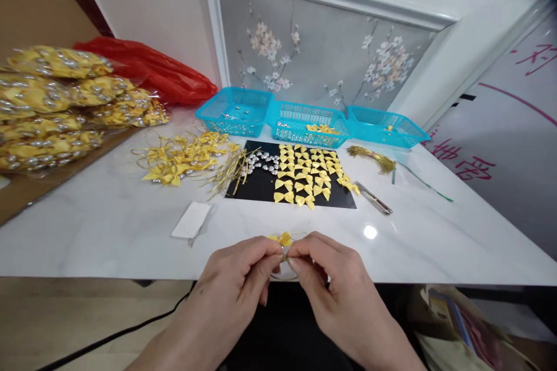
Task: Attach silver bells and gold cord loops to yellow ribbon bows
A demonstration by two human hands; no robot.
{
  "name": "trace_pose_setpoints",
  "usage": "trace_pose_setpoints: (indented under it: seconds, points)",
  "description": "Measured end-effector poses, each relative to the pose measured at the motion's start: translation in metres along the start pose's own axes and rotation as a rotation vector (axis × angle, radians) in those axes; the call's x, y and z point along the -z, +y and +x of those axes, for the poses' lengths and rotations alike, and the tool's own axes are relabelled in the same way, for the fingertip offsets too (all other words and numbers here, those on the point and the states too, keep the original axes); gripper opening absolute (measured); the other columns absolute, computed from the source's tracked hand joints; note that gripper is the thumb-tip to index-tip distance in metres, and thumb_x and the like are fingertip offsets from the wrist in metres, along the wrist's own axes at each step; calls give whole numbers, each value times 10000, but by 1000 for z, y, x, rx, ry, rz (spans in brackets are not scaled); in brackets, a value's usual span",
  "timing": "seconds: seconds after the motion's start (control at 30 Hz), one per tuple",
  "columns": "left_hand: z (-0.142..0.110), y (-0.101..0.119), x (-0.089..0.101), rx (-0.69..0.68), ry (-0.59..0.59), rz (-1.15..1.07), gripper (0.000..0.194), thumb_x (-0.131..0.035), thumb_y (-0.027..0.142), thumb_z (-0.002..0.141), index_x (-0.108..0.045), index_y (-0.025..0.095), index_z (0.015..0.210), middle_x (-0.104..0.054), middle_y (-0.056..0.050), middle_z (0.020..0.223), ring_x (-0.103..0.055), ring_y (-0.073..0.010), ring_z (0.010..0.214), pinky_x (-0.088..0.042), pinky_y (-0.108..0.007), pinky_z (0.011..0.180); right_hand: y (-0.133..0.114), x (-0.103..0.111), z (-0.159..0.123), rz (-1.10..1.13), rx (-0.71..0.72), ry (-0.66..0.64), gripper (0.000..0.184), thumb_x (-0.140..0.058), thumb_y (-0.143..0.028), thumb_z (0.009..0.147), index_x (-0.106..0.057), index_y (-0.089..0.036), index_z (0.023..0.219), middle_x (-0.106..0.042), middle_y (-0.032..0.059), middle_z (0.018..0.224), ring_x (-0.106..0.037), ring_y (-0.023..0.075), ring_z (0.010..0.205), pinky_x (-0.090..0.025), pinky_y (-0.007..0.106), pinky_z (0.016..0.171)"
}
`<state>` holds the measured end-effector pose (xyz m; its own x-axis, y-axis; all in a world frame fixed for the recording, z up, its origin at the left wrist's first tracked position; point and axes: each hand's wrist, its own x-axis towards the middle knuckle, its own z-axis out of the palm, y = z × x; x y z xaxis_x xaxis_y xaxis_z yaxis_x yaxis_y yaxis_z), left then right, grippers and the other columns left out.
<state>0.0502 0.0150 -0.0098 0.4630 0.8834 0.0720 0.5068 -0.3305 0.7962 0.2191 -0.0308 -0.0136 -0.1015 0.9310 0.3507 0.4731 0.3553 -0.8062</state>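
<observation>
Far off to the left of the hands and well beyond them, clear packets of yellow bows (52, 104) are stacked on a cardboard sheet (26, 191), with a red plastic bag (148, 69) behind them. Nearer, ahead and left of the left hand, a loose heap of bows tied with gold cord (183, 157) lies on the white table (108, 226), and a small white card (191, 219) lies just ahead of that hand. The left hand (237, 278) has its thumb and forefinger pinched together on a small yellow bow (284, 239), held at the table's near edge between the two hands. The right hand (331, 275) meets it fingertip to fingertip, pinched on the same bow from the other side. Straight ahead of both hands a black mat (261, 188) carries rows of yellow bows (304, 174) and a cluster of silver beads (261, 162); beyond it stand three blue baskets (300, 122). Ahead and right of the right hand lie metal tweezers (375, 199) and a bundle of gold cord (374, 156).
</observation>
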Motion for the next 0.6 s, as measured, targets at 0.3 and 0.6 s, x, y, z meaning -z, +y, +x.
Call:
trace_pose_setpoints:
  seconds: [0.3, 0.6]
  points:
    - [1, -2, 4, -13, 40, -25, 200, -536, 236, 909, -710, 237, 809, -562, 65, 500, -528, -127, 457, -400, -218, 520, 9, -5, 1, -90, 3, 34, 192, -438, -103, 951, -585, -200, 876, -593, 12, 811, -560, 148, 723, -431, 255, 645]
    - [16, -20, 9, 56, 89, 176, 195, -551, 296, 891, -701, 220, 989, -723, -50, 991, -667, -222, 797, -509, -315, 737, 22, 2, 1, -156, -52, 150, 202, -458, -139, 954, -543, -204, 783, -560, -17, 702, -499, 125, 590, -374, 231, 532]
